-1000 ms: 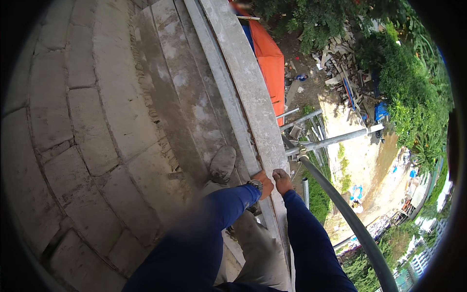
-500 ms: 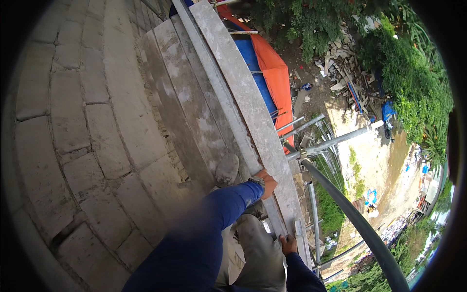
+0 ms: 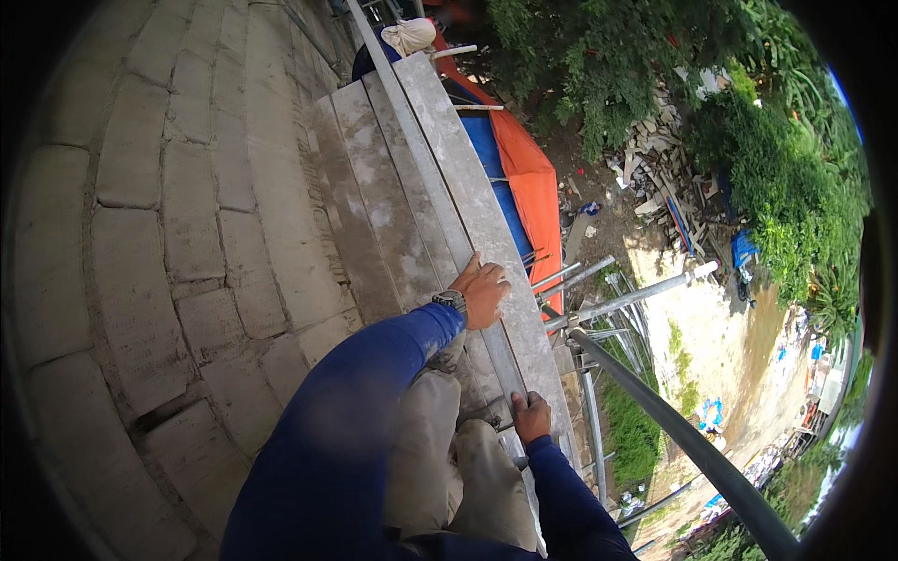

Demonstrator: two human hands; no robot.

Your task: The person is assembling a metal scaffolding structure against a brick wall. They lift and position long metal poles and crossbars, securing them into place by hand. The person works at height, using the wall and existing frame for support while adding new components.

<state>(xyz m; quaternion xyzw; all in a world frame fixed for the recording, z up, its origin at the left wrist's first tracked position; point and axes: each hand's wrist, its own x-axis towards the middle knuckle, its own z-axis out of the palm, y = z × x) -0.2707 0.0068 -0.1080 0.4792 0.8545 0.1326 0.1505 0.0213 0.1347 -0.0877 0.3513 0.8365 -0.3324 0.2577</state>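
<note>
A long grey metal bar (image 3: pixel 427 166) runs lengthwise along the walkway, beside an upright-looking grey board (image 3: pixel 472 173) at its outer edge. My left hand (image 3: pixel 482 292), a watch (image 3: pixel 452 301) on its wrist, lies over the bar with its fingers spread toward the board. Closer to me, my right hand (image 3: pixel 533 418) is closed on the bar, thumb on its top; part of its grip is hidden. Both forearms are in blue sleeves. My bent knees (image 3: pixel 482 458), in dusty light trousers, are below the hands.
A stone block wall (image 3: pixel 140 271) rises on the left beside the walkway planks (image 3: pixel 374 201). Scaffold tubes (image 3: pixel 645 294) cross on the right, above ground far below. An orange tarp (image 3: pixel 526 159) hangs outside. Another person with a pale head covering (image 3: pixel 409 35) is at the far end.
My left hand has moved farther along the bar, its fingers now spread instead of curled. My view has shifted, and more of the person at the far end shows.
</note>
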